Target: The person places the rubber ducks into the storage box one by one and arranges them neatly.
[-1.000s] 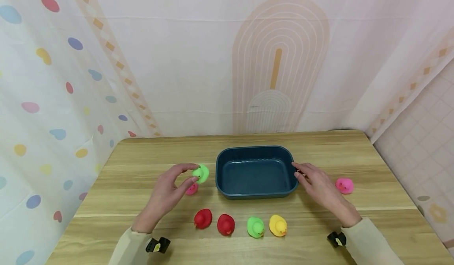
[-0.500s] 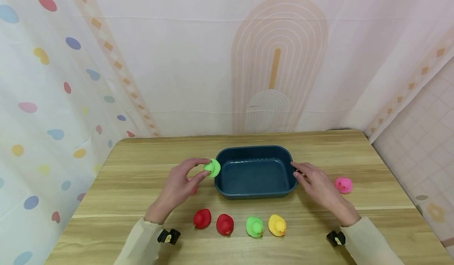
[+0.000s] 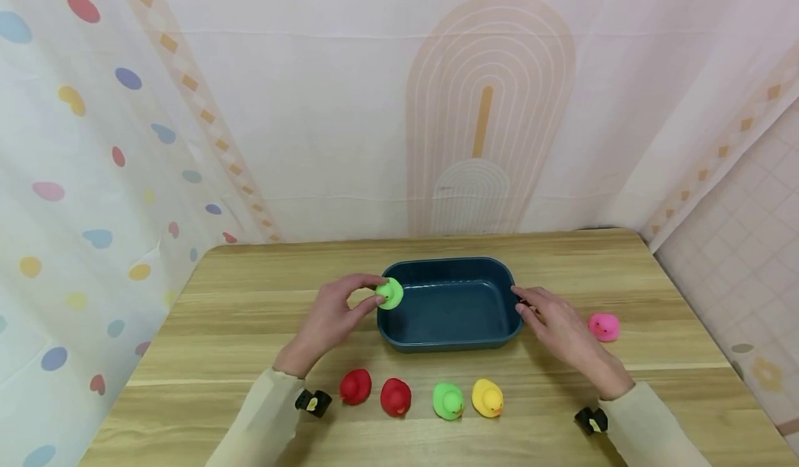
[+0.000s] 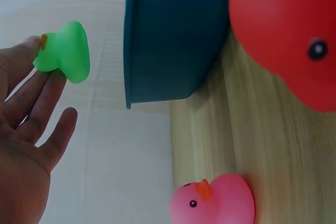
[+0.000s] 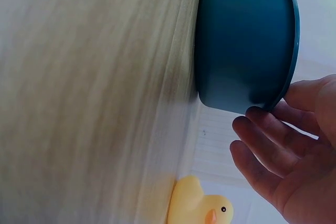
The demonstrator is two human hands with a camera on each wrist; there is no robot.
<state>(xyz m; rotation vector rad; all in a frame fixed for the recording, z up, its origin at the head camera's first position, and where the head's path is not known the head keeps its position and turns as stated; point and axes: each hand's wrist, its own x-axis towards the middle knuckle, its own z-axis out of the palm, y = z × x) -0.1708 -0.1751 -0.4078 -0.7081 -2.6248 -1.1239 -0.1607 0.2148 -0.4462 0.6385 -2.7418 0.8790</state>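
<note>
My left hand [image 3: 333, 314] pinches a light green rubber duck [image 3: 390, 293] between thumb and fingertips. The duck overlaps the left rim of a dark teal rectangular basin [image 3: 449, 345]; the left wrist view shows that duck [image 4: 71, 52] held up level with the basin's top edge. At the opposite end, my right hand [image 3: 558, 328] holds the basin's rim with thumb and index finger. Its other fingers hang loosely by the end wall in the right wrist view. No ducks show inside the basin.
In front of the basin stand two red ducks [image 3: 396, 397], a green duck [image 3: 449, 402] and a yellow one [image 3: 487, 398]. A pink duck [image 3: 604, 327] sits far right. The wrist views show another pink duck [image 4: 212, 203] and another yellow duck [image 5: 197, 203], both hidden from the head view.
My left hand has carried the green duck rightward, from the table left of the basin to over its left rim. The pink duck beneath is now covered. My right hand keeps its place.
</note>
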